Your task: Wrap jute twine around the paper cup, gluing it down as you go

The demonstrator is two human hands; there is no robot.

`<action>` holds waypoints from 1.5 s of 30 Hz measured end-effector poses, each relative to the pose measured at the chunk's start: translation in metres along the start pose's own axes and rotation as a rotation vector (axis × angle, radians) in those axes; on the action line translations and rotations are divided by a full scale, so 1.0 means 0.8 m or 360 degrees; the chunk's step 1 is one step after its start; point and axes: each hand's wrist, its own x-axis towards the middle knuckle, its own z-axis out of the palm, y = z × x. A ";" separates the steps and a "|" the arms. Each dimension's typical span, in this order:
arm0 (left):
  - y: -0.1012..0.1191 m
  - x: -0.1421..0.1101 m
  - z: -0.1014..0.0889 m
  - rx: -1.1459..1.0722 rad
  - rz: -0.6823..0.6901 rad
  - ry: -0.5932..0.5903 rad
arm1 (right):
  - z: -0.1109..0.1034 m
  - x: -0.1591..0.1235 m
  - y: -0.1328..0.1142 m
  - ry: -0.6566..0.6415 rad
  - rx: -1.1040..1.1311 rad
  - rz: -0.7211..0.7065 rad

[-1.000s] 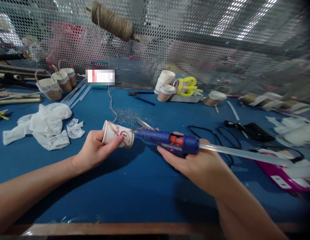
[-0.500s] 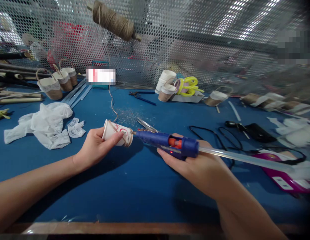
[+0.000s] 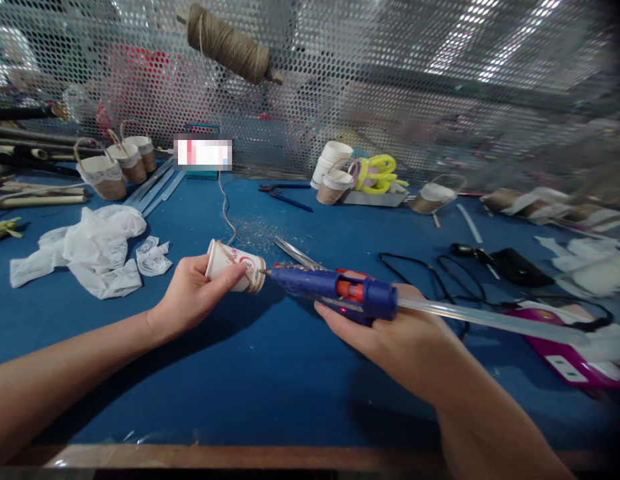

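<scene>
My left hand (image 3: 197, 293) is closed around a white paper cup (image 3: 225, 262) with red print, tipped on its side with its base to the right. Twine (image 3: 225, 207) runs down from the spool to the cup, and some is wound near the cup's base. In my right hand (image 3: 390, 340) is a blue glue gun (image 3: 315, 283) with an orange inner part and a lit red lamp. Its nozzle touches or nearly touches the cup near the base. A long clear glue stick (image 3: 480, 317) sticks out of the gun's rear.
A twine spool (image 3: 227, 43) hangs on the mesh. White lace (image 3: 103, 253) and twine-covered cups (image 3: 107, 180) lie left; pliers (image 3: 287, 197), scissors (image 3: 295, 252) and stacked cups (image 3: 333, 160) are behind. A black cord (image 3: 425, 263) and purple power strip (image 3: 565, 350) lie right.
The glue gun's nozzle has shifted slightly left and lower against the cup. The cup and my left hand have barely moved.
</scene>
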 end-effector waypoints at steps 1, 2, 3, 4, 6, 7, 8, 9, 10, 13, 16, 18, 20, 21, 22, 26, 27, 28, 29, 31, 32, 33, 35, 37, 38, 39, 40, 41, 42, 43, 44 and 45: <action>0.001 0.000 0.000 0.0000 0.0013 -0.0002 | -0.001 0.001 0.000 0.0005 0.0010 -0.0003; 0.001 0.000 0.000 -0.0001 0.0025 0.0000 | -0.002 0.001 -0.001 -0.0002 0.0019 -0.0007; 0.002 0.000 0.000 -0.0001 0.0030 0.0006 | -0.002 0.000 -0.001 -0.0019 0.0030 -0.0016; 0.003 0.001 0.000 -0.0001 0.0028 0.0012 | -0.002 -0.001 -0.001 -0.0031 0.0038 -0.0021; 0.004 0.001 0.000 0.0002 0.0012 0.0030 | -0.001 -0.006 -0.002 -0.0038 0.0040 -0.0024; 0.004 0.001 -0.001 0.0005 0.0006 0.0034 | 0.000 -0.009 -0.002 -0.0052 0.0029 -0.0022; 0.004 0.001 -0.001 0.0008 0.0006 0.0033 | 0.001 -0.011 -0.002 -0.0069 0.0006 -0.0021; 0.004 0.001 -0.001 0.0011 0.0012 0.0029 | 0.001 -0.013 -0.002 -0.0075 -0.0027 -0.0028; 0.004 0.000 -0.001 0.0017 0.0021 0.0023 | 0.002 -0.014 -0.001 -0.0091 -0.0065 -0.0043; 0.003 -0.001 -0.001 0.0046 0.0053 0.0004 | 0.003 -0.013 0.001 -0.0114 -0.0126 -0.0099; 0.001 -0.002 -0.002 0.0098 0.0084 -0.0014 | 0.004 -0.009 0.004 -0.0099 -0.0078 -0.0064; 0.000 -0.003 -0.002 0.0126 0.0108 -0.0033 | 0.006 -0.008 0.006 -0.0072 -0.0066 -0.0038; 0.000 -0.004 -0.003 0.0138 0.0134 -0.0069 | 0.008 -0.010 0.008 -0.0067 -0.0069 -0.0049; 0.000 -0.004 -0.003 0.0137 0.0146 -0.0085 | 0.010 -0.011 0.008 -0.0076 -0.0063 -0.0069; 0.000 -0.005 -0.003 0.0134 0.0157 -0.0099 | 0.011 -0.013 0.009 -0.0089 -0.0048 -0.0088; 0.001 -0.006 -0.002 0.0130 0.0140 -0.0119 | 0.014 -0.013 0.007 -0.0095 0.0047 -0.0042; 0.002 -0.006 -0.002 0.0129 0.0117 -0.0112 | 0.013 -0.011 0.006 -0.0085 0.0056 -0.0009; 0.002 -0.005 -0.002 0.0122 0.0087 -0.0097 | 0.012 -0.009 0.005 -0.0076 0.0056 0.0029; 0.002 -0.004 -0.002 0.0106 0.0054 -0.0079 | 0.010 -0.007 0.003 -0.0070 0.0056 0.0052; 0.002 -0.002 -0.001 0.0042 -0.0016 -0.0052 | 0.007 -0.003 0.001 -0.0062 0.0070 0.0062; 0.002 0.000 -0.001 -0.0001 -0.0051 -0.0044 | 0.005 -0.002 0.000 -0.0052 0.0076 0.0057; 0.002 0.001 -0.001 -0.0043 -0.0085 -0.0038 | 0.003 -0.001 0.000 -0.0045 0.0079 0.0041; 0.002 0.003 0.000 -0.0117 -0.0144 -0.0027 | 0.000 0.001 -0.001 -0.0051 0.0058 0.0022; 0.002 0.005 -0.001 -0.0165 -0.0187 -0.0006 | -0.001 0.002 -0.002 -0.0069 0.0048 0.0019; 0.002 0.005 -0.001 -0.0180 -0.0205 0.0005 | -0.002 0.002 -0.003 -0.0066 0.0055 0.0028; 0.002 0.005 -0.001 -0.0192 -0.0220 0.0018 | -0.001 0.002 -0.004 -0.0055 0.0073 0.0037; 0.002 0.006 -0.001 -0.0203 -0.0234 0.0030 | 0.000 0.001 -0.005 -0.0034 0.0091 0.0043; 0.002 0.006 -0.001 -0.0215 -0.0247 0.0040 | 0.001 0.000 -0.007 -0.0009 0.0104 0.0048; 0.002 0.007 -0.001 -0.0228 -0.0256 0.0045 | 0.003 -0.002 -0.008 0.0014 0.0110 0.0066; 0.002 0.007 -0.001 -0.0241 -0.0261 0.0049 | 0.006 -0.005 -0.010 0.0028 0.0115 0.0083; 0.002 0.007 -0.001 -0.0249 -0.0265 0.0050 | 0.009 -0.008 -0.011 0.0043 0.0113 0.0099; 0.002 0.008 -0.001 -0.0258 -0.0266 0.0051 | 0.012 -0.011 -0.013 0.0044 0.0119 0.0119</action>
